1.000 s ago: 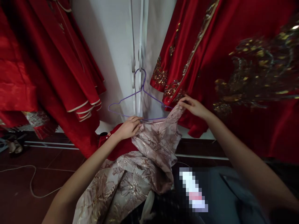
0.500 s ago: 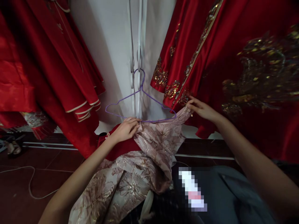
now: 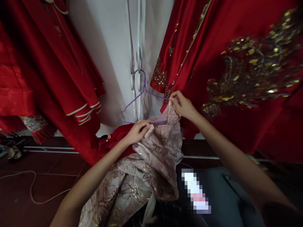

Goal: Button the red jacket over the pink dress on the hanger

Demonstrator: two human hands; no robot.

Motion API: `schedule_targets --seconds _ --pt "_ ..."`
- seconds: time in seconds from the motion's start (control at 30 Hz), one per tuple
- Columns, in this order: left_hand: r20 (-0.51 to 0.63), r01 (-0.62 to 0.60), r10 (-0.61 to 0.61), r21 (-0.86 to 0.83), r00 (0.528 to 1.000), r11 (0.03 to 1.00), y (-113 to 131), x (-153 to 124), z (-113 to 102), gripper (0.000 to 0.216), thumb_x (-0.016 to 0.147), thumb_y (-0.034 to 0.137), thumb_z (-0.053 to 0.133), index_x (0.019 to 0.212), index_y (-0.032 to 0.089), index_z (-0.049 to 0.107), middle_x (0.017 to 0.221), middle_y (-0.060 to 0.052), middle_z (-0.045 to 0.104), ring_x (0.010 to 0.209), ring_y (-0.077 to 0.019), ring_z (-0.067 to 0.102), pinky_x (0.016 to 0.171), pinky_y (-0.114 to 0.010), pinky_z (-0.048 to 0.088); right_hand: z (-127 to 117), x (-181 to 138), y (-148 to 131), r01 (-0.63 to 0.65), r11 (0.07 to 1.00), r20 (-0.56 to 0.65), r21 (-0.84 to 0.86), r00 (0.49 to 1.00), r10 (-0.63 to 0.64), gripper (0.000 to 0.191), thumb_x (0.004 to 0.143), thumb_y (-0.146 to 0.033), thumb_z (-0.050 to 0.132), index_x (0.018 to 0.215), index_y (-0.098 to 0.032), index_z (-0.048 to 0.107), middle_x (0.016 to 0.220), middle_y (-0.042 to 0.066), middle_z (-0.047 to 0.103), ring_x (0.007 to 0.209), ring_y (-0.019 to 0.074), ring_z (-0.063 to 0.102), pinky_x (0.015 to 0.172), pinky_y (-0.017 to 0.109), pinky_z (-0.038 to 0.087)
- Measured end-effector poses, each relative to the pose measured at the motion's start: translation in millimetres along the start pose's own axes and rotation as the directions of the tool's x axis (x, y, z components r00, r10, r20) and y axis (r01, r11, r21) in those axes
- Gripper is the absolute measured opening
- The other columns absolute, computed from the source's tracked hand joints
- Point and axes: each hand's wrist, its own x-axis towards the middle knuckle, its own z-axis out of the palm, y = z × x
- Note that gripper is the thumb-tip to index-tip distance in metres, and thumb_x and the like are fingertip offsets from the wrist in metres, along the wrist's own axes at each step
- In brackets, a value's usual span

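Observation:
A purple wire hanger (image 3: 132, 103) hangs by its hook from a pale metal strip in front of the white wall. Its right shoulder end runs into a pale pink dress (image 3: 163, 142) with a gold floral pattern. My right hand (image 3: 183, 106) pinches the dress's shoulder at that end of the hanger. My left hand (image 3: 138, 131) is closed on the dress's neckline near the hanger's bottom bar, whose left end is bare. Red cloth (image 3: 118, 138) lies behind my left wrist. The dress's lower part drapes down toward me.
Red garments (image 3: 56, 63) hang on the left. On the right hangs a red gown with gold sequin embroidery (image 3: 251, 66), close to my right arm. Shoes (image 3: 14, 152) and a white cable (image 3: 32, 186) are on the dark tiled floor. A pale rail (image 3: 201, 157) runs low along the wall.
My right hand has moved left and drawn the dress's shoulder over the hanger's right end, which was bare before. My left hand has shifted slightly right along the neckline. The hanger has tilted.

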Motion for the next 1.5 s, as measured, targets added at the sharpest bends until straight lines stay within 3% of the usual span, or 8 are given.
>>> schedule_targets --seconds 0.17,0.23,0.33,0.53,1.1,1.3,1.43,1.5 --pt "-0.195 0.105 -0.058 0.241 0.979 0.965 -30.6 -17.2 -20.3 0.024 0.092 0.034 0.039 0.088 0.020 0.059 0.113 -0.008 0.057 0.110 -0.0201 0.049 0.099 -0.039 0.036 8.0 -8.1 0.7 -0.067 0.998 -0.014 0.007 0.998 0.067 0.026 0.088 -0.048 0.039 0.098 -0.025 0.047 0.078 0.002 0.060 0.068 0.0173 0.057 0.068 0.029 0.043" --pt "-0.371 0.248 -0.112 0.342 0.922 0.906 -56.1 -34.9 -36.1 0.025 0.090 0.036 0.042 0.086 0.019 0.061 0.116 -0.010 0.052 0.112 -0.0230 0.045 0.100 -0.042 0.034 7.2 -8.1 3.7 -0.059 0.998 -0.042 0.017 0.997 0.060 0.026 0.086 -0.048 0.041 0.096 -0.025 0.048 0.082 0.003 0.061 0.073 0.0186 0.058 0.071 0.030 0.043" --pt "-0.609 0.469 -0.172 0.370 0.774 0.802 -96.0 -65.6 -60.9 0.028 0.086 0.040 0.048 0.083 0.018 0.065 0.112 -0.012 0.049 0.106 -0.0259 0.044 0.096 -0.045 0.035 4.8 -5.5 4.3 -0.062 0.998 -0.058 0.017 0.996 0.063 0.027 0.084 -0.049 0.046 0.095 -0.025 0.049 0.087 0.004 0.063 0.079 0.0196 0.059 0.075 0.032 0.044" --pt "-0.664 0.552 -0.238 0.311 0.709 0.773 -133.2 -94.4 -92.7 0.029 0.081 0.044 0.054 0.086 0.020 0.069 0.110 -0.009 0.045 0.103 -0.0229 0.044 0.095 -0.038 0.038 3.9 -1.5 3.8 -0.074 0.996 -0.016 0.041 0.997 0.074 0.028 0.083 -0.050 0.048 0.097 -0.026 0.050 0.079 0.001 0.061 0.074 0.0179 0.058 0.073 0.033 0.045" --pt "-0.636 0.465 -0.191 0.296 0.747 0.834 -121.8 -100.6 -107.8 0.032 0.080 0.048 0.055 0.088 0.020 0.069 0.110 -0.009 0.044 0.105 -0.0211 0.044 0.096 -0.035 0.039 -5.2 -0.5 3.5 -0.036 0.999 -0.060 -0.012 0.998 0.035 0.028 0.083 -0.049 0.050 0.099 -0.026 0.054 0.080 0.002 0.062 0.071 0.0173 0.057 0.069 0.030 0.042" --pt "-0.662 0.371 -0.108 0.270 0.742 0.888 -98.5 -64.4 -111.9 0.030 0.080 0.045 0.058 0.089 0.019 0.070 0.111 -0.008 0.046 0.107 -0.0200 0.046 0.095 -0.032 0.041 2.0 -0.7 6.4 0.024 0.996 -0.020 0.089 1.000 -0.022 0.026 0.082 -0.048 0.052 0.092 -0.024 0.052 0.075 0.000 0.059 0.066 0.0159 0.054 0.065 0.030 0.042" --pt "-0.575 0.212 -0.038 0.239 0.818 0.948 -69.4 -25.2 -111.2 0.028 0.079 0.045 0.059 0.085 0.019 0.070 0.105 -0.007 0.053 0.099 -0.0175 0.052 0.089 -0.029 0.043 6.9 -1.9 9.7 0.054 0.987 -0.023 0.151 0.998 -0.051 0.023 0.082 -0.045 0.054 0.087 -0.023 0.048 0.068 -0.002 0.053 0.059 0.0134 0.048 0.060 0.028 0.038" --pt "-0.491 0.192 -0.093 0.155 0.866 0.969 -64.2 -18.4 -112.3 0.033 0.083 0.047 0.052 0.081 0.017 0.068 0.096 -0.006 0.058 0.090 -0.0168 0.056 0.083 -0.029 0.046 6.4 -2.0 10.8 0.058 0.983 -0.021 0.175 0.998 -0.055 0.023 0.082 -0.045 0.054 0.087 -0.024 0.047 0.067 -0.002 0.051 0.059 0.0129 0.047 0.060 0.028 0.037"
